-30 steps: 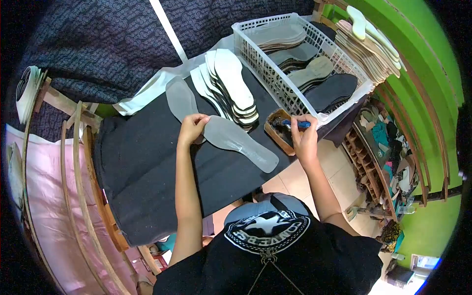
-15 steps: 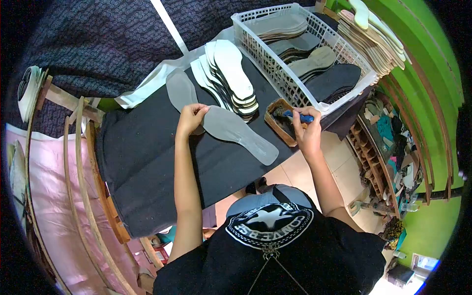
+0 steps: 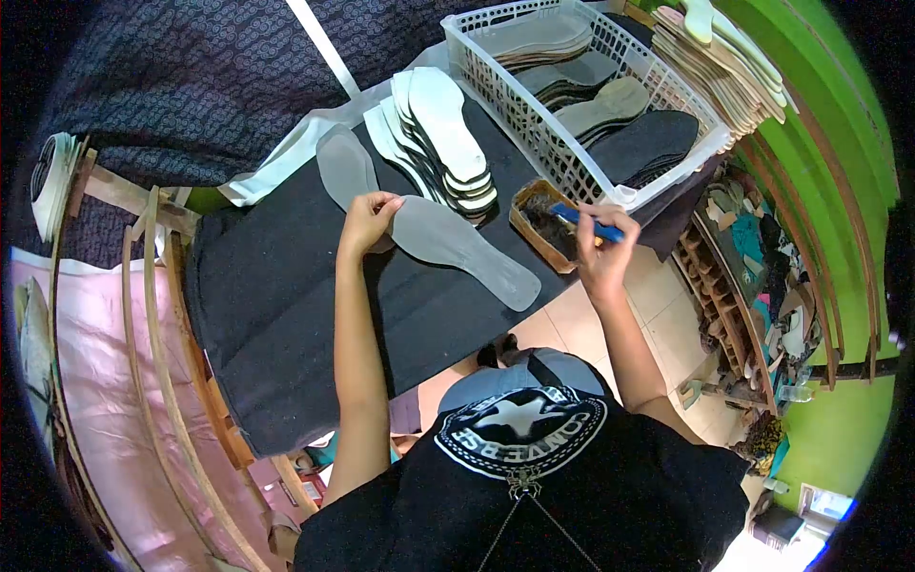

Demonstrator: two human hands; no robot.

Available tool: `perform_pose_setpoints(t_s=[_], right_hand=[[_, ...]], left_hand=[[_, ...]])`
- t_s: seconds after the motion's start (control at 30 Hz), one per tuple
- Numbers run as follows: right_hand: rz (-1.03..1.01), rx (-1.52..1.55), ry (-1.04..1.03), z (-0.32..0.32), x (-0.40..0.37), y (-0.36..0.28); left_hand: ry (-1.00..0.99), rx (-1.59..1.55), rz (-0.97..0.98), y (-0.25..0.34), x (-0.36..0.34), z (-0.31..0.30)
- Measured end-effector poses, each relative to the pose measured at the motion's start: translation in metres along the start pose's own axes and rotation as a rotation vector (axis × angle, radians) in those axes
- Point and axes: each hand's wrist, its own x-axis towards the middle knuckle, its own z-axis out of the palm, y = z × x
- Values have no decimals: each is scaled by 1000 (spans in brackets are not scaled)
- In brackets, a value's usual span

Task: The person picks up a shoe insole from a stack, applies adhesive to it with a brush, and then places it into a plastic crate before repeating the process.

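Head view: I am holding down an insole (image 3: 462, 250) with my left hand (image 3: 367, 221), fingers curled close together and tips pressing on its end. The insole is lying flat on the black table (image 3: 286, 315). My right hand (image 3: 602, 250) is pinching a blue brush (image 3: 589, 223), whose tip is sitting over the brown tub (image 3: 545, 225) at the table's edge. A second insole (image 3: 343, 172) is lying just beyond my left hand, with a fanned stack (image 3: 443, 143) beside it. A white basket (image 3: 496, 81) is standing behind the tub.
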Motion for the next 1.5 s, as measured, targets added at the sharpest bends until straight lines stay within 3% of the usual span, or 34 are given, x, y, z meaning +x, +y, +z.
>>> perform_pose_setpoints(t_s=[0.07, 0.13, 0.27, 0.3, 0.43, 0.6, 0.67, 0.77, 0.87, 0.93, 1.07, 1.17, 1.3, 1.4, 1.47, 1.5], right_hand=[[-29, 152, 112, -2, -7, 7], [95, -74, -37, -4, 8, -11], [121, 128, 69, -3, -5, 8], [214, 56, -34, -4, 1, -2], [2, 374, 216, -5, 6, -30], [-92, 195, -318, 8, -16, -31], [-204, 195, -347, 26, -22, -33], [-185, 112, -480, 31, -29, -38], [-213, 235, -494, 12, -45, -30], [-205, 109, -466, 6, -44, -32], [-172, 193, -417, 31, -37, -33], [-296, 206, -504, 49, -43, -41], [-380, 188, -539, 20, -52, -46], [-314, 201, -629, 5, -50, -47], [-234, 182, -519, 15, -51, -39], [-149, 194, -511, 21, -46, -41]], left_hand=[[-5, -1, 6, -6, 0, -2], [-30, -26, 6, -8, 3, -4], [-37, 76, -19, -7, 2, -6], [-48, 88, 35, -7, 3, -6], [-13, 43, 54, -11, 3, -4], [28, 208, 33, 0, 5, -9], [41, 238, 43, -1, 8, -8], [28, 245, 40, -2, 10, -8], [23, 256, 37, -8, 11, -9], [22, 255, -35, -3, 9, -7], [41, 232, 49, -18, 12, -6], [50, 251, 61, -18, 11, -5], [41, 210, 10, -9, 8, -5], [39, 172, 6, -11, 6, -5], [16, 150, -41, -8, 4, -7], [58, 142, 45, -18, 7, -6]])
